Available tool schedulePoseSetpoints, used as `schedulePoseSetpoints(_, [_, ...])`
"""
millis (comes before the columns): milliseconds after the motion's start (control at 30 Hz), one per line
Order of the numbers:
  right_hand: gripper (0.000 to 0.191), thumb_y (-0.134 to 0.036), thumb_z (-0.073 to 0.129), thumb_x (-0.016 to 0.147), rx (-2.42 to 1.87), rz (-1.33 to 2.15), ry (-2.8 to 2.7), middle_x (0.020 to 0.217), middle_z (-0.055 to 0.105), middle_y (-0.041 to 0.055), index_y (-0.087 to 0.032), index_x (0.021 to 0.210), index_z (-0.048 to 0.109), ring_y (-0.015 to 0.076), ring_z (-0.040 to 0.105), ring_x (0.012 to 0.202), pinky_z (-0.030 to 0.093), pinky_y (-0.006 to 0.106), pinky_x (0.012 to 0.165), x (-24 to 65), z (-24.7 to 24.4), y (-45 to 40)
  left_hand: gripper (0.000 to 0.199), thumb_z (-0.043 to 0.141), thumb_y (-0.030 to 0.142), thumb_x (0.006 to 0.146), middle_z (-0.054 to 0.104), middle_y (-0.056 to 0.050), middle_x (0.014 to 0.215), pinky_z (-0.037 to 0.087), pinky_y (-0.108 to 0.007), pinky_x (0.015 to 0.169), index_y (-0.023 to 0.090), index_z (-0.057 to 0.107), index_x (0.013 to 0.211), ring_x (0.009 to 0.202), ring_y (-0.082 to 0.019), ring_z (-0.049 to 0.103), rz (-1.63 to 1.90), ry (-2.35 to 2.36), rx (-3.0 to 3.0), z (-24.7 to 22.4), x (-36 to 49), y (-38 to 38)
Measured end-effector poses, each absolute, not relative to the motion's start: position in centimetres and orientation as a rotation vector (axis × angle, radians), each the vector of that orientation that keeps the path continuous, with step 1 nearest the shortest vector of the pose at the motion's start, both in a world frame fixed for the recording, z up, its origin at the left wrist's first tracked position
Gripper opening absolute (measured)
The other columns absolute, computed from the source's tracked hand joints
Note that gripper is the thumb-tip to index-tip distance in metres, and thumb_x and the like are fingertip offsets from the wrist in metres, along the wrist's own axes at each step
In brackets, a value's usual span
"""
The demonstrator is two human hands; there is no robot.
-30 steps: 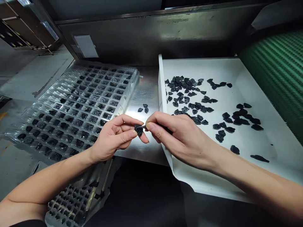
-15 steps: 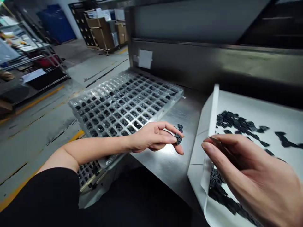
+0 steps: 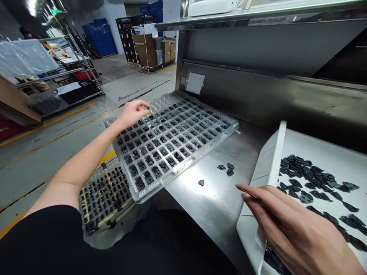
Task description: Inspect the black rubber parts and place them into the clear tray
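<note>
My left hand is over the far left part of a clear compartment tray, its thumb and fingertips pinched together. A small dark bit shows at the fingertips, too small to make out. Black ribbed parts fill many of the tray's pockets. At the right, my right hand is closed around a thin dark pointed tool, mostly hidden by the fingers, beside the white bin. Loose black parts lie in that bin. On the metal table rest several more black parts.
Below the tray at the left stands another filled tray. A metal shelf spans the top, with a metal back panel under it. Racks, boxes and a blue stack stand beyond the floor; a person is far left.
My left hand has moved from above the table, where it held a black part, to the far left of the tray. The view has shifted, and my right hand stays by the bin.
</note>
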State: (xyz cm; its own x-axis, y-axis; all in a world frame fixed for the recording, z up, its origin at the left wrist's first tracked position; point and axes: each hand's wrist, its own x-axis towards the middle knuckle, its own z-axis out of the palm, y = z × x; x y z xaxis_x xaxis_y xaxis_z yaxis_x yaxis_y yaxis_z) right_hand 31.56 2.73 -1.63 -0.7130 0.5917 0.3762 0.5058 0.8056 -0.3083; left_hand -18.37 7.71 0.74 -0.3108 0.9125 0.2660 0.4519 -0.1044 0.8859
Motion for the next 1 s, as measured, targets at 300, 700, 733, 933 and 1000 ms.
schedulePoseSetpoints(300, [0.029,-0.033,0.052,0.113,-0.807,0.252,-2.568,0.106,0.071,0.0056,-0.026,0.139,0.063,0.0169,0.071,0.079,0.05,0.028,0.065,31.5,-1.9,2.4,0.01,0.08,0.009,0.092,0.053,0.008,0.065,0.032,-0.018,0.054,0.011,0.071,0.088,0.053,-0.006,0.04,1.224,1.878,1.392,-1.2,-26.4,7.9])
schedulePoseSetpoints(700, [0.035,-0.038,0.055,0.11,-0.85,0.3,-2.406,0.107,0.073,0.0056,-0.032,0.142,0.068,0.0165,0.071,0.075,0.055,0.027,0.06,31.8,-0.8,2.0,0.062,0.063,0.07,0.1,0.059,0.002,0.073,0.009,-0.026,0.051,0.015,0.07,0.128,0.049,-0.006,0.022,1.417,1.494,1.291,1.6,-16.3,9.2])
schedulePoseSetpoints(733, [0.033,-0.038,0.055,0.11,-0.865,0.284,-2.365,0.109,0.074,0.0059,-0.032,0.14,0.069,0.0184,0.073,0.079,0.055,0.029,0.063,31.7,-0.6,1.8,0.07,0.063,0.075,0.098,0.061,0.0,0.076,0.008,-0.027,0.05,0.014,0.069,0.13,0.048,-0.006,0.023,1.37,1.338,1.251,1.6,-13.7,9.4])
schedulePoseSetpoints(933, [0.026,-0.04,0.065,0.107,-0.976,0.239,-2.243,0.11,0.073,0.0044,-0.033,0.132,0.071,0.0183,0.067,0.071,0.051,0.034,0.065,31.1,0.4,0.6,0.093,0.051,0.087,0.094,0.064,-0.006,0.089,0.011,-0.028,0.047,0.014,0.055,0.152,0.047,-0.008,0.028,0.901,0.788,1.12,-0.1,2.8,8.4])
schedulePoseSetpoints(1000, [0.025,-0.039,0.066,0.107,-0.968,0.247,-2.252,0.101,0.07,0.0037,-0.032,0.131,0.071,0.0168,0.06,0.066,0.048,0.035,0.064,31.1,0.5,1.0,0.098,0.047,0.088,0.095,0.064,-0.005,0.091,0.015,-0.028,0.047,0.018,0.046,0.163,0.049,-0.009,0.029,0.777,0.682,1.113,-0.5,6.7,7.7])
